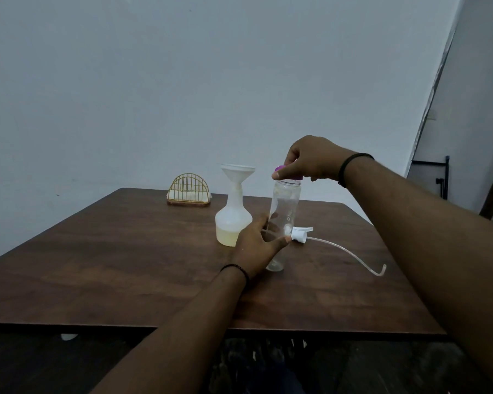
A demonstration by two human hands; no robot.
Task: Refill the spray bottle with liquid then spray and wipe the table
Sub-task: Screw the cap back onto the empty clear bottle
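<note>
Clear bottle (284,211) one, white spray bottle (233,220) one, two hands

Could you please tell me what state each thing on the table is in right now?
Spray bottle: upright, uncapped, funnel in neck, part full of pale yellow liquid.
Funnel: seated upright in the spray bottle.
Clear bottle: upright, looks empty.
Purple cap: at the clear bottle's mouth.
Sprayer head: off, lying on the table, tube attached.
Left hand: grips the clear bottle.
Right hand: grips the purple cap.
Napkin holder: upright, holds napkins.
</note>
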